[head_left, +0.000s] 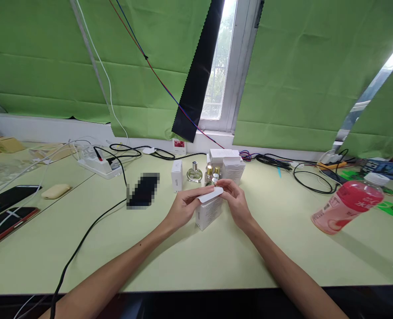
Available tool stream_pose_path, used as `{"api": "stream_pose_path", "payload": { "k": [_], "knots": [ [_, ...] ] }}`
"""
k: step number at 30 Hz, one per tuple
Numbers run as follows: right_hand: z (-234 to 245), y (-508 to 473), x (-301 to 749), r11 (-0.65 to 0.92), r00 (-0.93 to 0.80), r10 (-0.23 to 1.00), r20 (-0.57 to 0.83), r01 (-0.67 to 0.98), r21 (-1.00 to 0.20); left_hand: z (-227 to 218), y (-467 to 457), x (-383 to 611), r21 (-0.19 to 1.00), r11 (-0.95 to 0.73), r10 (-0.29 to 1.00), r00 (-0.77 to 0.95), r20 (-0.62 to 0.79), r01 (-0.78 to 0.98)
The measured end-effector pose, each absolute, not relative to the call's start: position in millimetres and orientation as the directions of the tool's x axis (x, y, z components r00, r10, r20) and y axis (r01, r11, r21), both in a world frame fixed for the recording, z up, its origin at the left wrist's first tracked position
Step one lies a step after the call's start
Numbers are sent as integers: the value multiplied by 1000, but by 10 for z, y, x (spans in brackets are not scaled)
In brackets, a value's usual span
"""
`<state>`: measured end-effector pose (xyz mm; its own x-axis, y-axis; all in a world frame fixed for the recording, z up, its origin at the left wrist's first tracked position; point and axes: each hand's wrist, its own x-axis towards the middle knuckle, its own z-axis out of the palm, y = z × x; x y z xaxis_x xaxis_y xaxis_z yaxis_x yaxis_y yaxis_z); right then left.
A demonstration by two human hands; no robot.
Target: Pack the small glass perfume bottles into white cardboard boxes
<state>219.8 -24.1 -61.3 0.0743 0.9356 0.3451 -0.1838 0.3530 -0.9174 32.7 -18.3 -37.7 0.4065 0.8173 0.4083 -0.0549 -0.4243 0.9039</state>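
A small white carton point(208, 214) stands upright on the table, its top flap point(211, 194) lifted at an angle. My left hand point(187, 204) pinches that flap from the left, thumb below and fingers above. On the other side, my right hand point(236, 201) has its fingers closed at the flap's right end and the carton's top edge. Just behind stand a round glass perfume bottle point(194, 173) with a silver cap and several small bottles with gold caps point(209, 170), partly hidden by my hands. Whether the carton holds anything cannot be seen.
White boxes point(233, 170) stand behind the small bottles, and a slim white box point(177, 176) is to the left. A pink drink bottle point(347, 206) stands at the right. Black cable point(93, 225) crosses the left side near a power strip point(98, 164) and phones point(8, 226).
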Motion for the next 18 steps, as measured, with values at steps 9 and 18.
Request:
{"api": "stream_pose_path", "payload": {
  "k": [9, 18],
  "knots": [
    [-572, -244, 2209, 259, 62, 966, 252, -306, -916, -378, -192, 329, 890, -455, 816, 387, 430, -30],
    [-581, -234, 2219, 255, 16, 964, 265, -335, -907, -410, -170, 327, 892, -453, 823, 378, 423, -13]
  ]
}}
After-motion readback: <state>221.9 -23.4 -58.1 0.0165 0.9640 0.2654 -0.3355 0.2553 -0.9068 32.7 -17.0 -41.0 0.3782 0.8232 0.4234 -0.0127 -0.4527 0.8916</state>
